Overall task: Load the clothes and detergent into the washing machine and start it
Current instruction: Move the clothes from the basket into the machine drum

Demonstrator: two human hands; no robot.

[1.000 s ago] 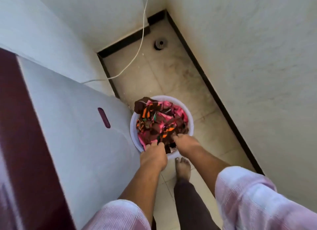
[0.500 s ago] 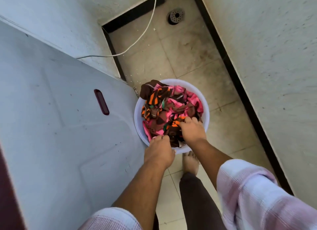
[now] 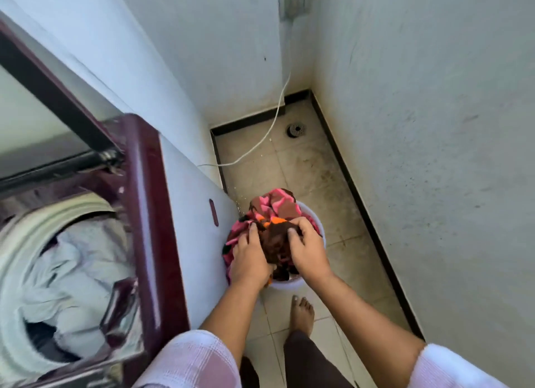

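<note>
Both hands (image 3: 249, 260) (image 3: 310, 253) grip crumpled cloth (image 3: 275, 209) in round, perhaps plastic tub (image 3: 287, 285).

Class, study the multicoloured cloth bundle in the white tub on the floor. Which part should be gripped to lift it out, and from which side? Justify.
Grip the bunched brown folds at the top of the cloth bundle, from above, one grip each side, as the left hand and right hand do. It mounds softly above the white tub, whose wall blocks its sides.
</note>
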